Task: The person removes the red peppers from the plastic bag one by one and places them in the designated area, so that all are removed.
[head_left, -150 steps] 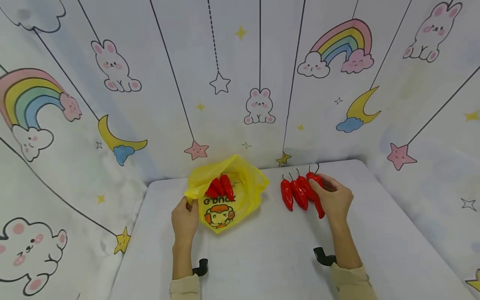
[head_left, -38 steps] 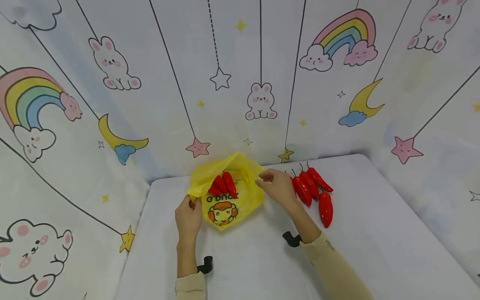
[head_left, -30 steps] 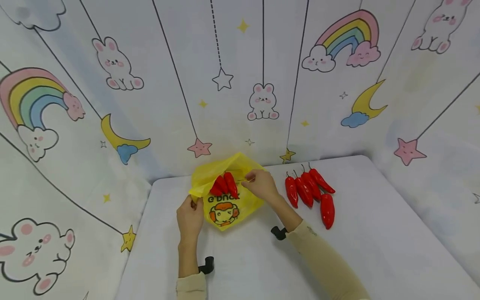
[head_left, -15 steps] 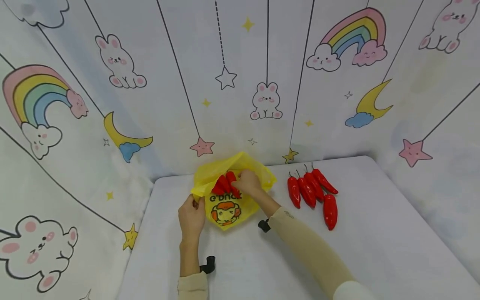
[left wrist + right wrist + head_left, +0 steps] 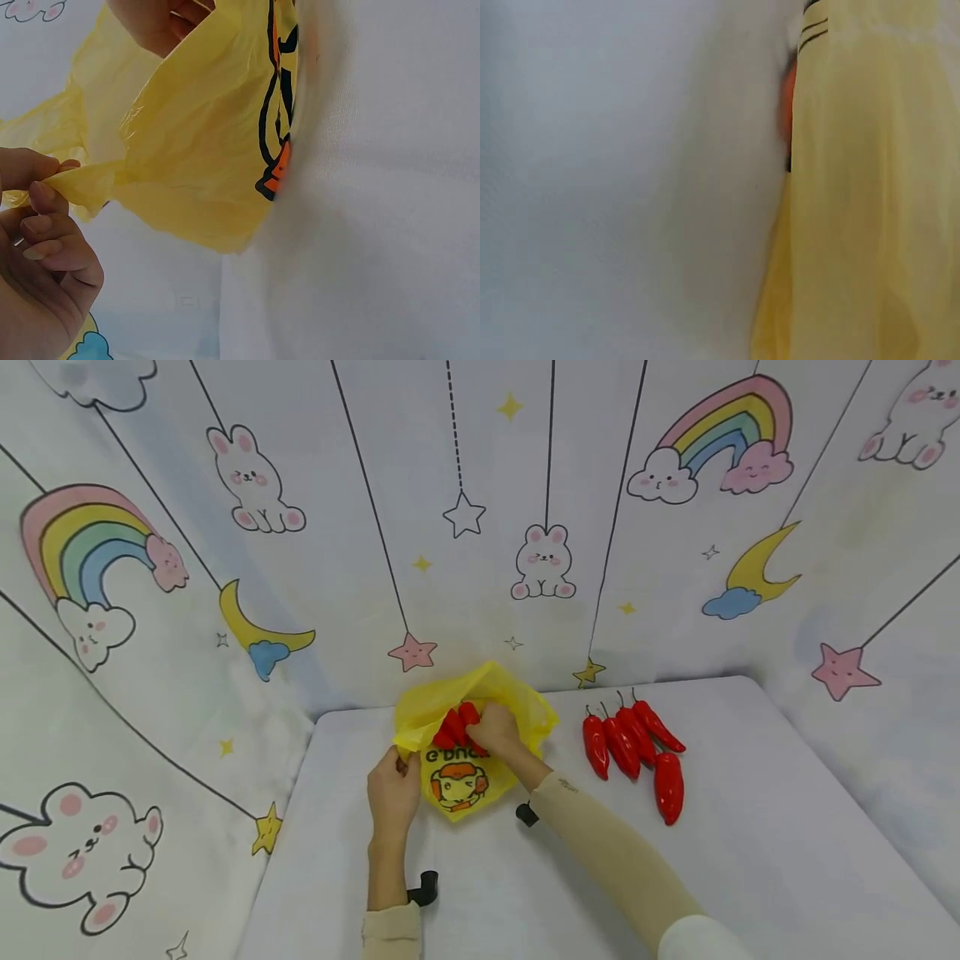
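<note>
Yellow bag (red peppers inside)

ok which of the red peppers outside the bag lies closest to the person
The front red pepper, lowest in the head view; the other four peppers lie side by side farther back.

- Yellow bag: a line of black lettering, beginning with what looks like "e" and "D", the rest partly covered and unclear.
- Right sleeve: a dark mark, too small to read.
</note>
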Motion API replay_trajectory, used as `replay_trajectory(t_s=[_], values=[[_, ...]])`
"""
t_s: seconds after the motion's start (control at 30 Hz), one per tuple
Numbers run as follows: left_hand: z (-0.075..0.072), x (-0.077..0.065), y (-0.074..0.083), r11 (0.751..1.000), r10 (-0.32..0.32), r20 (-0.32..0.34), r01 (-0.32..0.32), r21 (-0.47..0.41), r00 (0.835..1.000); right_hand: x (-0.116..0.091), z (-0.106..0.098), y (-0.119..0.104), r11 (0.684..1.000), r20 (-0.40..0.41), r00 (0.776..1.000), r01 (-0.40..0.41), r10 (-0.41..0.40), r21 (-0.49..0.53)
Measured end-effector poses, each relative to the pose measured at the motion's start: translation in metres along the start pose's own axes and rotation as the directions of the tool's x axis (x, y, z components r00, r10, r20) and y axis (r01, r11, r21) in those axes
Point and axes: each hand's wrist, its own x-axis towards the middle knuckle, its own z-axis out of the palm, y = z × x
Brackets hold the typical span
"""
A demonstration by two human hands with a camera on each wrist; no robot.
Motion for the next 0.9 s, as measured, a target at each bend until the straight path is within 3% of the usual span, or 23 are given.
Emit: replay_trajectory(t_s=[0.37,0.6,0.9], values=[[0.0,-0.001,0.001,1.0,-0.004,-0.013,0.004,0.022,1.0,-0.001,0.004,0.007,0.999,0.021,0.999,-0.034,0.034,0.015],[0.0,-0.002,-0.001,0.999,-0.029,0.016,0.029,0.029,0.999,-0.002,0.001,0.012,0.997,-0.016,0.999,-0.05,0.051,0.051],[-0.005,0.001,0.0,0.999,-0.021,-0.008,0.021,0.046,1.0,-0.009,-0.011,0.01,0.995,-0.048,0.998,-0.038,0.042,0.094]])
